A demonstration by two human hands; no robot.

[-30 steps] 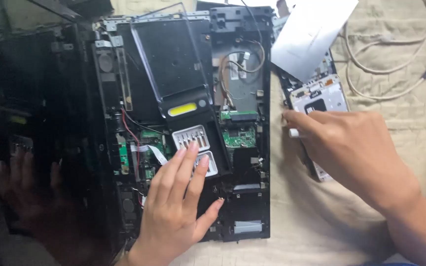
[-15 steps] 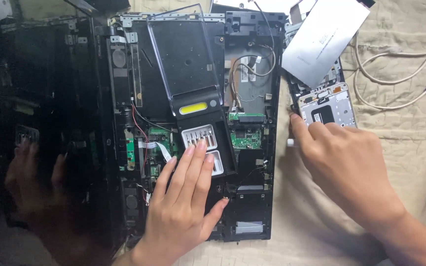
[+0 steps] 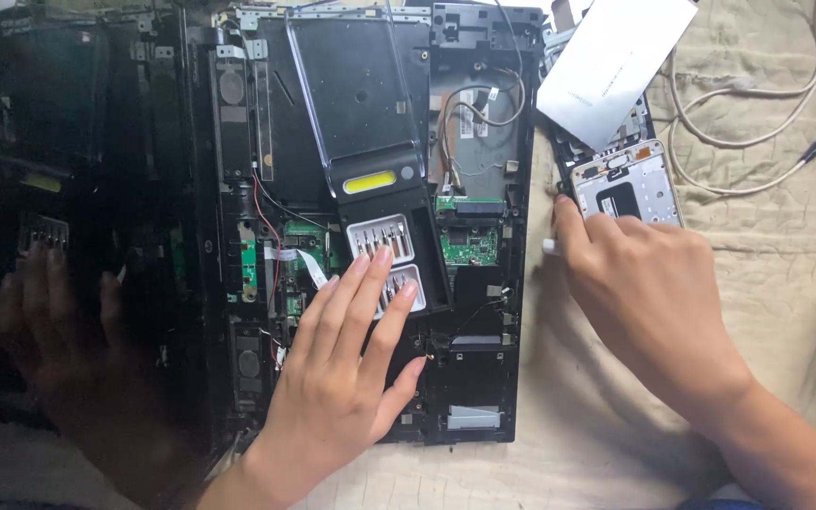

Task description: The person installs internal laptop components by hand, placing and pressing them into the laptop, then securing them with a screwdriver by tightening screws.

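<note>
Left hand (image 3: 347, 373) lies flat, fingers spread, mid-frame on the opened laptop base (image 3: 465, 397), fingertips touching the screwdriver bit case (image 3: 384, 255). Further right, the right hand (image 3: 649, 288) sits over the cloth (image 3: 767, 312), fingers together, touching a small silver board (image 3: 630, 184).

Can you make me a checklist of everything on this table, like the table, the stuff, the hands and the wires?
Surface: beige cloth, creased, covers the table.
Job's things: opened laptop base with green circuit boards showing; black screwdriver bit case, clear lid up, lying on it.
Clutter: grey flat panel; small white-framed part beside the laptop.
Grippers: left hand flat on the bit case and laptop; right hand at the laptop's right edge, touching the small part; what it grips is hidden.
Cables: white cable looped on the cloth.
Surroundings: glossy black screen on the left mirrors a hand.
</note>
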